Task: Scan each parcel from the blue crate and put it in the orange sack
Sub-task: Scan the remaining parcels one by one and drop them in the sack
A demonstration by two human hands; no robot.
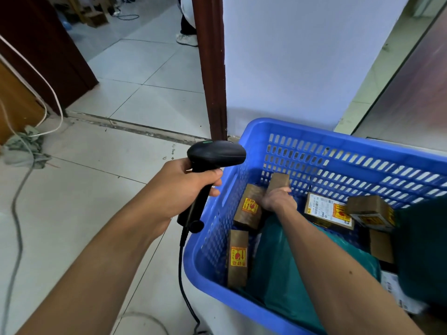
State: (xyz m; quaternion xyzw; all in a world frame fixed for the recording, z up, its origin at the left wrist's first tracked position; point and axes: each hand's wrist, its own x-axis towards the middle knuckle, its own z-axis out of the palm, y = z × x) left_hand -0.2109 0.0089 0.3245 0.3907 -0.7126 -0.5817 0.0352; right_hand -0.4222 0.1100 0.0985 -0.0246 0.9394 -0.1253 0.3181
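Reaching down into the blue perforated plastic crate [314, 134] with the right hand [278, 200], deep toward the far left corner, and clamping curled fingers and thumb round the near end of a brown cardboard block-shaped parcel [278, 180] standing tilted close to the far wall. Holding up a black plastic pistol-grip barcode scanner [215, 154] in the left hand [183, 187], just outside the crate's left rim, with fingers and thumb wrapped snug round the handle and the head pointing right, toward the crate. Trailing a black cable [181, 269] from the scanner's butt down to the pale tiled floor [96, 189]. Plenty more inside the crate: just beside the gripped parcel, a second brown parcel with a yellow-and-red sticker [249, 209], leaning by the left wall; at the near left corner, a third stickered brown box [238, 257] standing on end; under the right forearm, a teal plastic mailer bag [278, 262]; toward the right side, a flat brown parcel with a white printed label [326, 210], and overlapping its right end, a small brown carton [370, 210]. Beyond the far rim, a white wall [302, 56] and a dark brown wooden door frame [212, 68].
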